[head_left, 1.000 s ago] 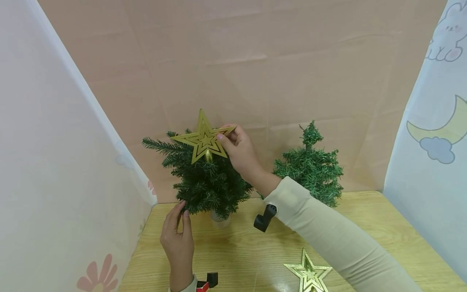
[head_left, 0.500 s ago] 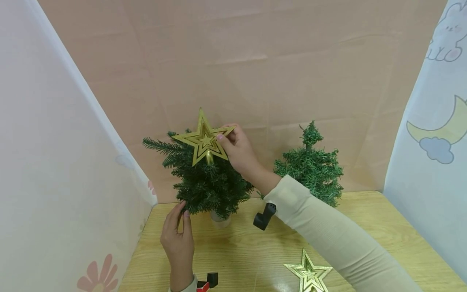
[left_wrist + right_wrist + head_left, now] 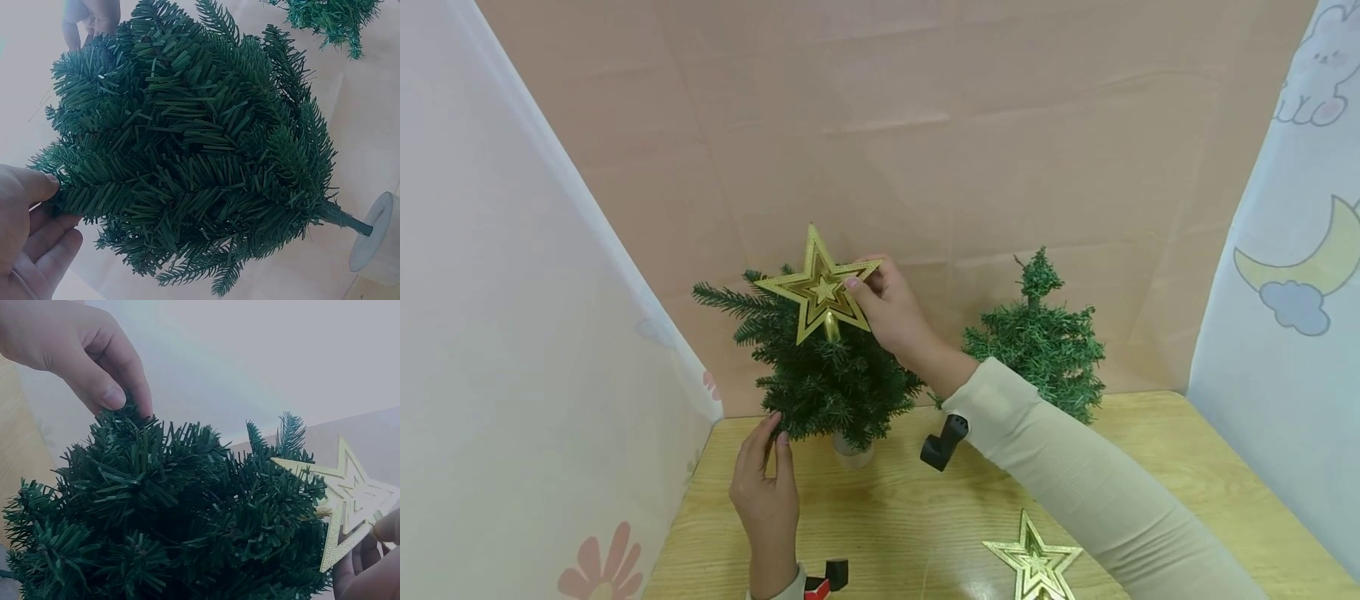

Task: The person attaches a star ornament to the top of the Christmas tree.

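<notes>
A gold star [image 3: 820, 287] sits on the tip of the left small green tree [image 3: 831, 379]. My right hand [image 3: 859, 285] pinches the star's right arm. In the right wrist view the star [image 3: 350, 506] shows at the right edge, with my right fingers [image 3: 375, 565] below it. Low on the tree's left side, my left hand [image 3: 775, 427] pinches a branch tip. The right wrist view shows that pinch [image 3: 119, 400] from above. In the left wrist view my left thumb [image 3: 37, 184] presses a branch of the tree [image 3: 194, 156].
A second green tree [image 3: 1037, 342] stands to the right, without a star. Another gold star [image 3: 1033, 562] lies flat on the wooden table [image 3: 895, 517] near the front. Fabric walls close in the left, back and right. The left tree's white base [image 3: 372, 231] rests on the table.
The star has turned very slightly on the treetop under my right hand. Both hands stay where they were.
</notes>
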{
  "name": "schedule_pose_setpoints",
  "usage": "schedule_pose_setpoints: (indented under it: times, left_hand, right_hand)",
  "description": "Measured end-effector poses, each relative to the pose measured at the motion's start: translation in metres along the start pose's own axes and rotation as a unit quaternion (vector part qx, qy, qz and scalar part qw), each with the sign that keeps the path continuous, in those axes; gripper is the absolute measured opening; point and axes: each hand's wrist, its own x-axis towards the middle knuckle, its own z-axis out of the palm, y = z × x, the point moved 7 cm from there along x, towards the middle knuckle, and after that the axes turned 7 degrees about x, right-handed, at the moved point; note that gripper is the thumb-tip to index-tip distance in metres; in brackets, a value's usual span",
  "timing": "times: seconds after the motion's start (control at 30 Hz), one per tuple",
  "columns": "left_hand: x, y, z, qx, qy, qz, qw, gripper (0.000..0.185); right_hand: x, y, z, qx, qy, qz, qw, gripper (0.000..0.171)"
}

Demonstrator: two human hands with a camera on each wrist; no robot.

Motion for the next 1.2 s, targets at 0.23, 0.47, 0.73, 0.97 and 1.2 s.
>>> schedule_pose_setpoints:
  times: [0.23,0.47,0.73,0.97,1.2]
  left_hand:
    - [0.001,0.000,0.000,0.000,0.001,0.000,1.0000,0.036]
    - [0.000,0.003,0.000,0.004,0.004,0.017,0.9998,0.035]
    - [-0.001,0.001,0.000,0.004,0.003,0.017,0.9998,0.035]
    - [-0.001,-0.002,0.000,0.004,0.010,0.017,0.9998,0.036]
    - [0.000,-0.002,0.003,-0.006,0.014,0.030,0.9994,0.034]
  right_hand:
    - [-0.001,-0.001,0.000,-0.014,0.006,0.014,1.000,0.025]
    - [-0.002,-0.002,0.001,0.001,-0.009,-0.002,1.000,0.021]
    - [-0.003,-0.007,0.004,-0.009,-0.020,0.002,1.000,0.025]
    - [-0.001,0.006,0.004,0.000,-0.035,-0.023,0.999,0.025]
    - [-0.003,0.008,0.001,0.016,-0.031,-0.053,0.998,0.022]
